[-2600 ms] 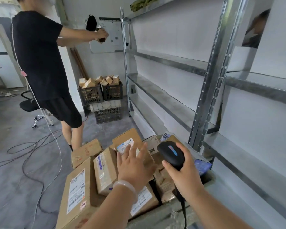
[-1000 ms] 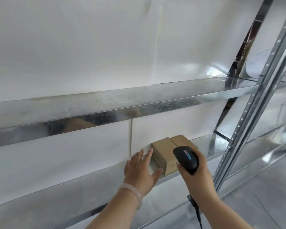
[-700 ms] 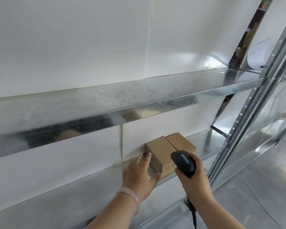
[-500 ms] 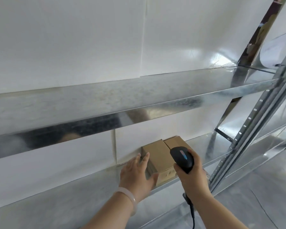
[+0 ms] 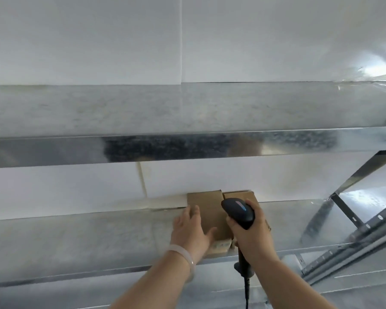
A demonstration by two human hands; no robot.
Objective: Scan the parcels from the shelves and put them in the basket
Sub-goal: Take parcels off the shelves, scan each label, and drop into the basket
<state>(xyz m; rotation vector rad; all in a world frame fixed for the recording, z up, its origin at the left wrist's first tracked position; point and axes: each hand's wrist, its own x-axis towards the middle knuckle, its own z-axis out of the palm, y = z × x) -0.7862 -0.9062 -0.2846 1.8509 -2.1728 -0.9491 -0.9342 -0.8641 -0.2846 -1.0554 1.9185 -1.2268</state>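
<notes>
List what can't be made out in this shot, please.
Head view only.
Label on the left cardboard box: blurred, too small to read.
Right cardboard box: mostly hidden by the barcode scanner and right hand.
Left hand: grip on the left box unclear.
Scanner cable: cut by bottom edge.
Basket: out of frame.

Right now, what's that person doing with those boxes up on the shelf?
A person is getting parcels off a metal shelf. Their left hand lies against the left cardboard box, fingers along its side and thumb over the top. Their right hand grips a black scanner, held over the second box beside it. Both boxes sit on the shelf, and no basket is in sight.
</notes>
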